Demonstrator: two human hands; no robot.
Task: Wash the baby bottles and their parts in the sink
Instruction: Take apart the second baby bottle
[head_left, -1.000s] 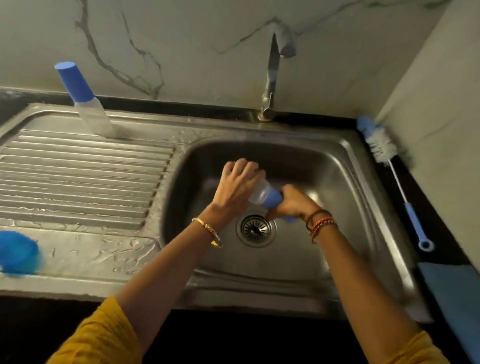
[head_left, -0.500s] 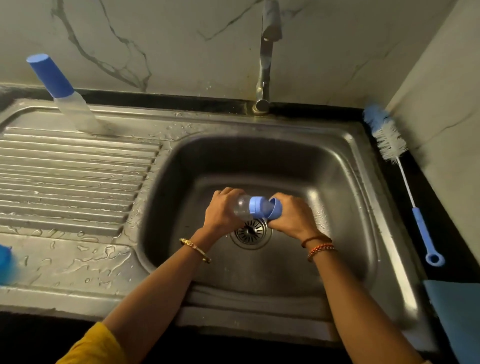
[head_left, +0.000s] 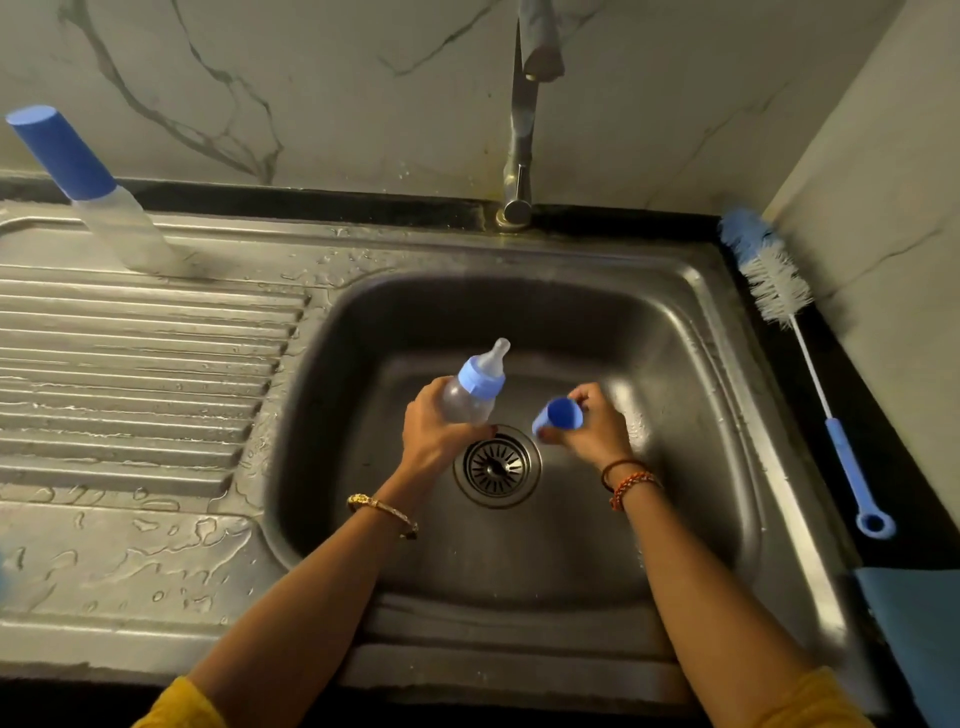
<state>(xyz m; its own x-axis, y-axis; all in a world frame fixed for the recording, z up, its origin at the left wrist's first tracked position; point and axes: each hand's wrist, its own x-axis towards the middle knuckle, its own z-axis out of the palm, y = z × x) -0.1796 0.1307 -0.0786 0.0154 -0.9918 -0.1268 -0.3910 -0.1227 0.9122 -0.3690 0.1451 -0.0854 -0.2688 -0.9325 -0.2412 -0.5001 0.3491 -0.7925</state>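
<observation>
Gripping the clear baby bottle (head_left: 465, 402) round its body, the left hand (head_left: 435, 435) holds it over the sink (head_left: 691, 364) basin, teat pointing far. Just right of it, the right hand (head_left: 592, 432) pinches the blue cap (head_left: 558, 415), apart from the bottle. Empty plastic like this likely handles light and stiff, but slippery once wet, so the ridged blue collar (head_left: 480, 379) seems the surest hold.

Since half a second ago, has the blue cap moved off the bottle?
Yes. The blue cap, gripped by the right hand, now sits right of the drain, apart from the bottle.
</observation>
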